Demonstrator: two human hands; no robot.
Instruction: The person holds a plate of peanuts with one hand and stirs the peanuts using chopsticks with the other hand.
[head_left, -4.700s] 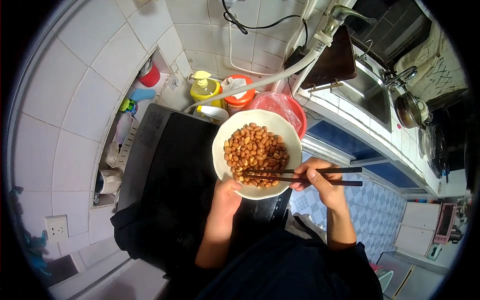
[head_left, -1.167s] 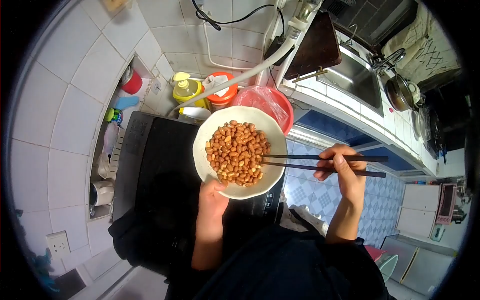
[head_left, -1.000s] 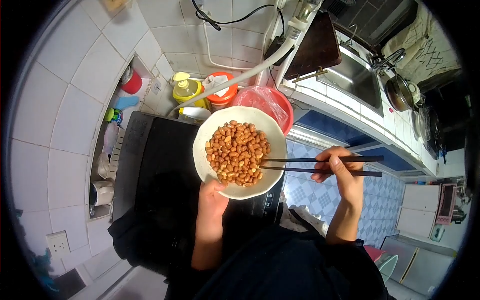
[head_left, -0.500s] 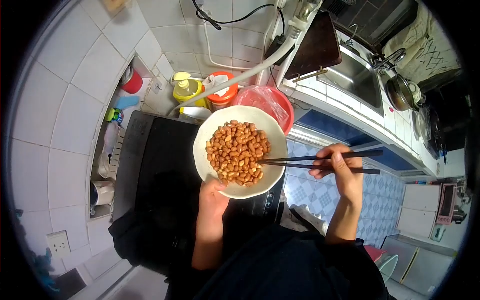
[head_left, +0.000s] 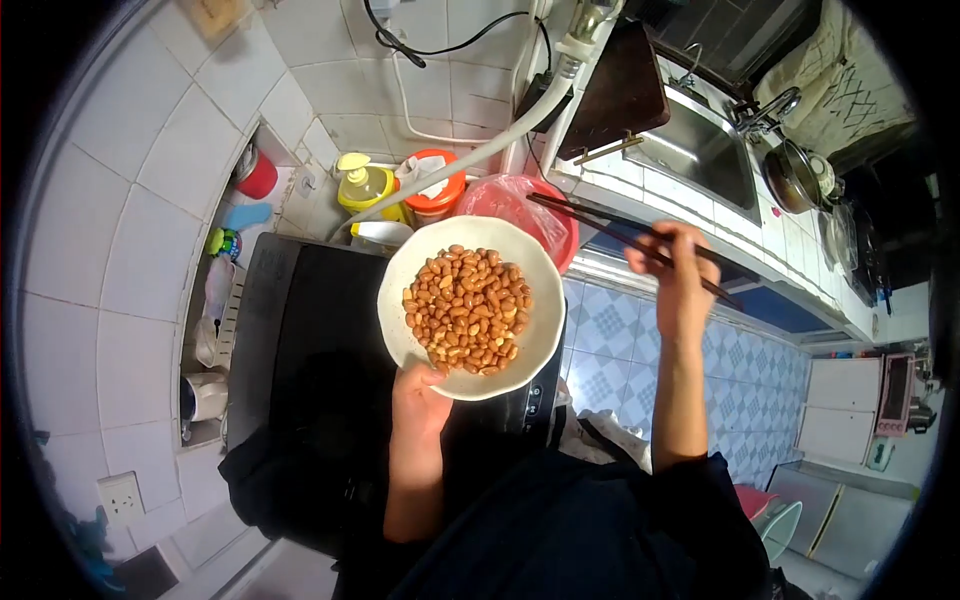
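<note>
A pair of dark, slender chopsticks [head_left: 640, 240] is gripped in the closed fingers of the right hand [head_left: 677, 275], raised clear of the bowl, with the tips pointing over the red plastic basin lined with a red bag [head_left: 540, 210] beyond the bowl's far rim; whether anything is pinched between the tips cannot be told. The white, wavy-rimmed ceramic bowl [head_left: 400, 300] is held from below at its near edge by the left hand [head_left: 420, 405], thumb curled over the rim, above the front right part of the black appliance top [head_left: 310, 330]. The bowl is filled with brown roasted peanuts [head_left: 465, 310], heaped in its middle. Behind the appliance's far edge a yellow pump bottle [head_left: 362, 185] and an orange-lidded jar [head_left: 432, 195] are seen against the tiled wall. Half a second earlier the chopstick tips were resting among the peanuts at the bowl's right side; they have since been lifted up and away.
</note>
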